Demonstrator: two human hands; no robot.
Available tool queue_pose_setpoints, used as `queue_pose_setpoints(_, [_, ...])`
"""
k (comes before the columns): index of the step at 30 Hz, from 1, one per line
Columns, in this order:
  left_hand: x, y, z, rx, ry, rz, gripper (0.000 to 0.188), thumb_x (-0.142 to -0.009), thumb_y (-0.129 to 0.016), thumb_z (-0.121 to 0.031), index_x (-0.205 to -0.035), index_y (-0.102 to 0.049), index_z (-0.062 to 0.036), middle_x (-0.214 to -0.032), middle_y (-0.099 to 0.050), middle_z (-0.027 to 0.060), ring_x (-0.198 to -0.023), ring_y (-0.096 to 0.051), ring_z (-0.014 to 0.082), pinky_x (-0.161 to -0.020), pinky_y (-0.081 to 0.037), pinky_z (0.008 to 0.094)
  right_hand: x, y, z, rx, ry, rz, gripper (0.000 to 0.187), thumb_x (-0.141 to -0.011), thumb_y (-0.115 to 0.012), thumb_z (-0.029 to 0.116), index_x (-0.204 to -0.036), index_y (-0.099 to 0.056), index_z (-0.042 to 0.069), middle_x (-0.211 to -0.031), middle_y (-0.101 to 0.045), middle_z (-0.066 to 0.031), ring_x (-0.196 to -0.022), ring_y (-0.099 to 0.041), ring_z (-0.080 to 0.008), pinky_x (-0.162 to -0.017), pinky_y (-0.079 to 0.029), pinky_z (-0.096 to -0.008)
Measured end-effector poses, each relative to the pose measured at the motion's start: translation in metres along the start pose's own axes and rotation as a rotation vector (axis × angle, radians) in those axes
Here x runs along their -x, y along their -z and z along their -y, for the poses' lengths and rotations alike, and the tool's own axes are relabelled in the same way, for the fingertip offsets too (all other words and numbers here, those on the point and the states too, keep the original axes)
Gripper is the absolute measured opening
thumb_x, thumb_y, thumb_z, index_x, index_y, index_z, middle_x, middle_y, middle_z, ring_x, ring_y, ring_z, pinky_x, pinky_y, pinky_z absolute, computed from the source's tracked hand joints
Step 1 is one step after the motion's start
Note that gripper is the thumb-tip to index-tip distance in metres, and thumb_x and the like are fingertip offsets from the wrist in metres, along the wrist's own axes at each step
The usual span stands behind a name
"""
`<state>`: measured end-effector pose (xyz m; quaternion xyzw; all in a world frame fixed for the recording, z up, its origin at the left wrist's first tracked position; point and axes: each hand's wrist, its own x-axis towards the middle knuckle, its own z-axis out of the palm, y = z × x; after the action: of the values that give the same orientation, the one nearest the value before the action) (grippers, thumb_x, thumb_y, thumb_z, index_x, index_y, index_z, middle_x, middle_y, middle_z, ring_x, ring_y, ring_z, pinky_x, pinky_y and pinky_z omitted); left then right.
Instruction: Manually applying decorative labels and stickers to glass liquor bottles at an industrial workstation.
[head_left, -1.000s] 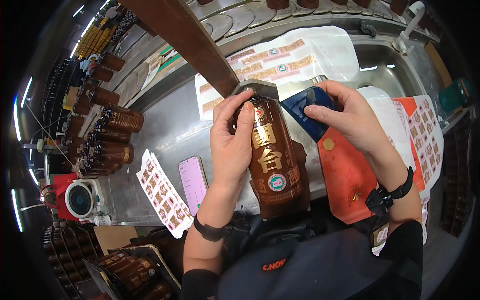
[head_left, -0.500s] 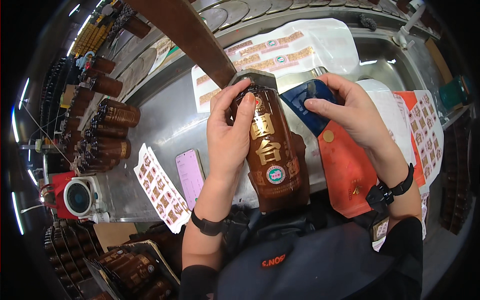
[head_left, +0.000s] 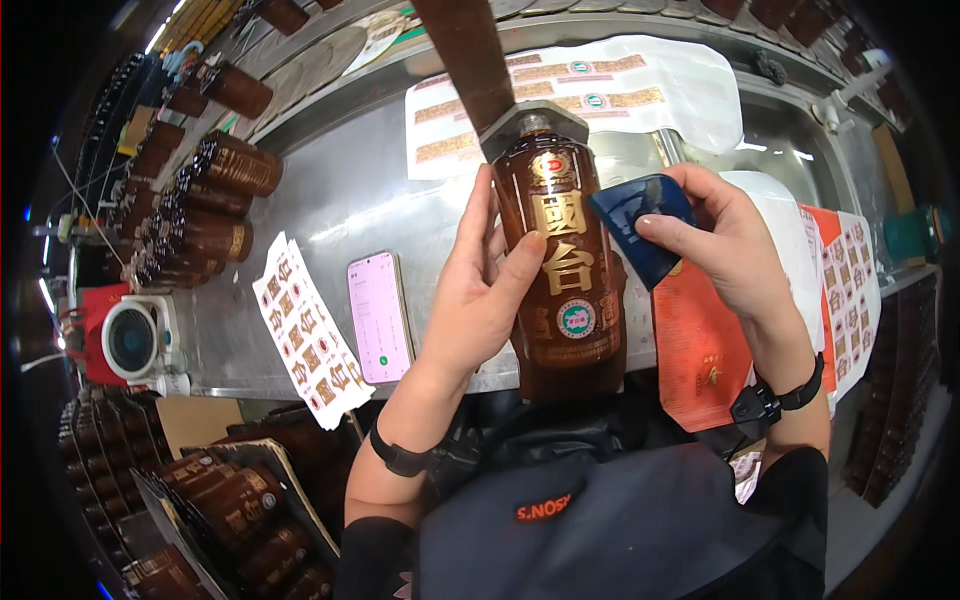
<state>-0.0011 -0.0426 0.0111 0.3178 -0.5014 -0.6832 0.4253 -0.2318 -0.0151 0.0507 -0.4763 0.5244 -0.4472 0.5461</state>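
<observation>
Brown bottle (head_left: 570, 335) is just right of the phone (head_left: 380, 310), left hand (head_left: 475, 300) partly open around its near side, thumb on the front. Further right of the phone, the right hand (head_left: 725, 235) pinches a flat blue scraper (head_left: 622, 215).

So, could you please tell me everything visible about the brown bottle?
The brown bottle looks glossy, like glass or glazed ceramic, with rounded shoulders and a narrow neck. Large gold characters run down its front, between a red-and-gold emblem above and a round green-and-white emblem below. Its neck points away from the person, at a grey angular piece. The left hand lies along its left side, thumb on the front. A blue scraper is at its right edge; contact is unclear.
</observation>
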Motion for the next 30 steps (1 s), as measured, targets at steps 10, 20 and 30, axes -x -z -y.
queue_pose_setpoints(10, [0.003, 0.002, 0.007, -0.040, -0.083, 0.022, 0.085, -0.095, -0.059, -0.004, -0.152, 0.003, 0.0062, -0.151, -0.032, 0.0219, -0.131, -0.044, 0.0203, -0.105, -0.041, 0.0305, 0.005, -0.002, 0.000, 0.033, -0.023, -0.041, 0.021, -0.086, -0.071, 0.009, -0.104, -0.064, 0.000, -0.090, -0.068, -0.0012, -0.080, -0.062, -0.0060, -0.073, -0.050, -0.0210])
queue_pose_setpoints(20, [0.002, 0.005, 0.009, 0.003, -0.094, 0.061, 0.087, -0.095, -0.060, -0.008, -0.151, 0.005, 0.0072, -0.150, -0.033, 0.0228, -0.129, -0.046, 0.0199, -0.105, -0.041, 0.0306, 0.008, -0.006, 0.004, 0.043, -0.005, -0.030, 0.022, -0.087, -0.072, 0.008, -0.105, -0.064, -0.001, -0.092, -0.068, -0.0024, -0.082, -0.062, -0.0060, -0.075, -0.050, -0.0211])
queue_pose_setpoints(30, [0.030, 0.035, 0.016, -0.671, -0.334, 0.292, 0.142, -0.055, -0.094, -0.038, -0.154, 0.002, -0.0019, -0.158, 0.001, 0.0298, -0.149, -0.004, 0.0405, -0.118, -0.022, 0.0464, 0.023, -0.024, 0.017, 1.022, 0.902, 0.218, 0.021, -0.074, -0.071, 0.005, -0.095, -0.071, 0.007, -0.090, -0.067, -0.0041, -0.084, -0.063, -0.0215, -0.078, -0.050, -0.0325])
